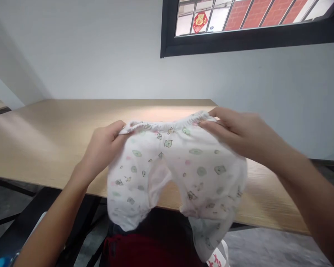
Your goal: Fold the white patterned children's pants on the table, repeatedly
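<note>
A pair of small white shorts (167, 152) with a printed animal and leaf pattern hangs spread out in the air over the table's near edge. My left hand (104, 146) pinches the left end of the gathered elastic waistband. At the waistband's right end, my right hand (233, 129) grips the cloth between thumb and fingers. The two legs of the shorts dangle down, the right one lower and partly folded. Between them a gap shows the table top.
A long light wooden table (50, 141) stands against a pale wall (100, 55). Above it on the right is a dark-framed window (239, 39) with bars. Dark seating (44, 211) lies below left. Part of a white bag with red marks (218, 257) shows at the bottom.
</note>
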